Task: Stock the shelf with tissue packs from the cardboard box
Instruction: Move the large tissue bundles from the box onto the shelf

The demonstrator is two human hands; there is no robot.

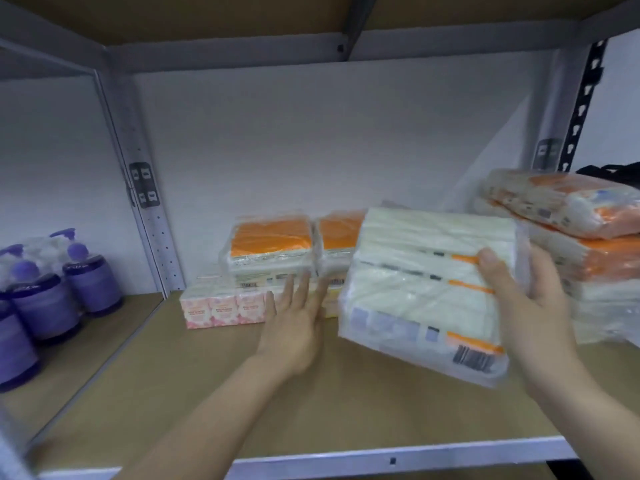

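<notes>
Above the brown shelf board [194,386], the right hand [530,303] grips a big clear-wrapped tissue pack [429,289] by its right end, thumb on top and fingers curled under. The pack is tilted, held up off the board. It has white tissue bundles inside, orange strips along one side, and a barcode at its near corner. The words on it are too blurry to read.

Left of that pack, the left hand [298,317] is flat with straight fingers spread a little, holding nothing. Its fingertips are just in front of the pink tissue packs [221,308], which sit in a row behind and left of the held pack. Their print is too small to read.

On top of the pink row lie two orange-topped tissue packs [273,247] side by side. Right of the held pack stands a stack of orange and white tissue packs [581,244], close to it, and the top one is tilted.

In front of the held pack and to its left the board is bare out to the grey metal front edge [398,457]. Far left of the held pack, past the grey upright post [138,188], stand purple pump bottles [65,282] in clear wrap.
</notes>
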